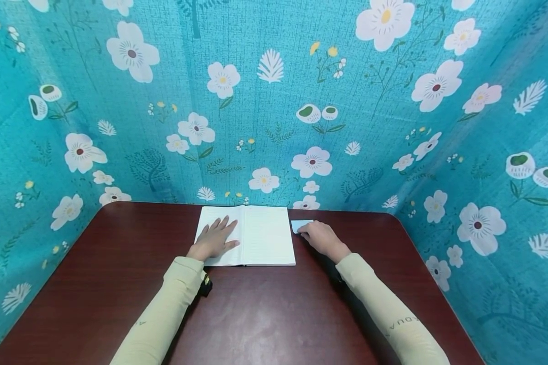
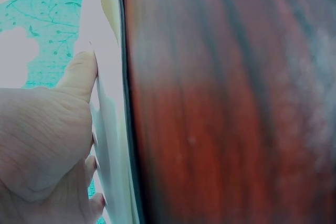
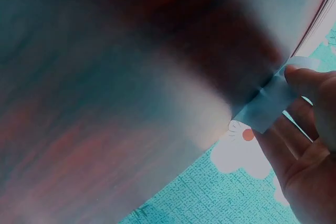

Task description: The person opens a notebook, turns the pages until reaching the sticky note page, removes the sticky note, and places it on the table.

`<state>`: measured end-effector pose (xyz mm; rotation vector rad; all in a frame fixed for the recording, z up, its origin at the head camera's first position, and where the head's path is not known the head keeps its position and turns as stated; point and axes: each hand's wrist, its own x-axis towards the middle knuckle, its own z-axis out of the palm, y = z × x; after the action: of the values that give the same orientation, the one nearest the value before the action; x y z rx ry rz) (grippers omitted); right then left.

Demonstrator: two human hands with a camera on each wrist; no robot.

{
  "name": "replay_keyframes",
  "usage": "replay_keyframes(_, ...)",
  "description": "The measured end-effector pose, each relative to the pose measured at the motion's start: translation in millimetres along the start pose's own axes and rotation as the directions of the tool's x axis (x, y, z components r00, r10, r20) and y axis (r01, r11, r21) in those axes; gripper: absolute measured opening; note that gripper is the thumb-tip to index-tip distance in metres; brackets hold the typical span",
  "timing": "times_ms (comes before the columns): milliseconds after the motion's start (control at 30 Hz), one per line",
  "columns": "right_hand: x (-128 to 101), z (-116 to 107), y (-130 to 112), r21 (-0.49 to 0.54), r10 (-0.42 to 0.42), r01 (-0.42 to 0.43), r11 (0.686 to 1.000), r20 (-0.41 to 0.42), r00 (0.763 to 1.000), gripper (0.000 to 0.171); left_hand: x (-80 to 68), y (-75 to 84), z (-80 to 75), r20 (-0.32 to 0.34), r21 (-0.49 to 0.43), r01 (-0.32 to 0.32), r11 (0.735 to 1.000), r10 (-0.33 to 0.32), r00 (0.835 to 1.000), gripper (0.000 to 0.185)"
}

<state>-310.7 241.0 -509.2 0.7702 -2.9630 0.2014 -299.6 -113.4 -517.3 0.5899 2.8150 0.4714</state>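
Observation:
An open notebook [image 1: 267,236] with ruled white pages lies at the far side of the table. My left hand [image 1: 213,239] rests on its left page, fingers spread and straight. The left wrist view shows that hand's thumb [image 2: 81,74] along the notebook pages [image 2: 107,77]. Just right of the notebook, my right hand [image 1: 323,238] pinches a small light-blue paper slip [image 1: 303,224], which looks like a sticky note. In the right wrist view the thumb lies on the blue slip [image 3: 270,100], with fingers on its other side.
The dark red-brown table [image 1: 251,309] has a glossy top. A teal floral cloth [image 1: 265,147] hangs right behind its far edge and along both sides. A small black object with yellow [image 1: 205,285] shows beside the left sleeve [image 1: 169,299].

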Motion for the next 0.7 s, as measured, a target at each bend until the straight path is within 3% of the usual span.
replay_keyframes(333,-1.3,-1.1,-1.0,0.079,-0.008,0.005,0.997,0.028,1.000,0.013,-1.6,-0.1,-1.6,0.006,-0.023,0.000,1.000,0.000,1.000,0.071)
replay_keyframes(700,-2.0,-2.6,-0.3,0.096,-0.025,0.020,0.995,0.042,0.999,0.012,-2.8,1.4,-4.7,0.015,-0.017,0.002,1.000,-0.002,1.000,0.071)
